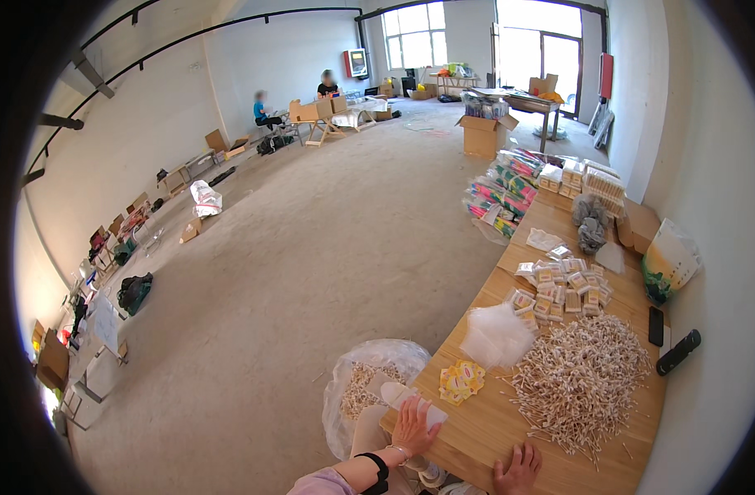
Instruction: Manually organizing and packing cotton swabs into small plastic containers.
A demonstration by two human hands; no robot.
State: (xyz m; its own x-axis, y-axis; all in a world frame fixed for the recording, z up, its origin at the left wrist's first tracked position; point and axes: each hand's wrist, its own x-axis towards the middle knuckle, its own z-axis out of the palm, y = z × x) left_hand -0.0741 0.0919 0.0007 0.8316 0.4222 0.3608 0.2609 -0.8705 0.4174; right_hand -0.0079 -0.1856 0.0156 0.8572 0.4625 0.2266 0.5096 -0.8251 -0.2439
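My left hand (412,427) lies with fingers spread over a flat white piece (434,415) at the table's near left corner; I cannot tell whether it is card or plastic. A bracelet and a dark band circle that wrist. My right hand (519,471) rests on the table's near edge, fingers apart and slightly bent, holding nothing. Beyond it spreads a large heap of loose cotton swabs (588,375). Small yellow-and-white printed cards (461,382) lie ahead of my left hand. Farther on are a stack of clear plastic bags (499,334) and several filled swab packs (564,289).
An open plastic sack of swabs (334,412) stands on the floor left of the table (476,425). A phone (656,327) and black cylinder (679,352) lie by the right wall. Bundled packs (602,188) occupy the far end. Two people sit at a distant table.
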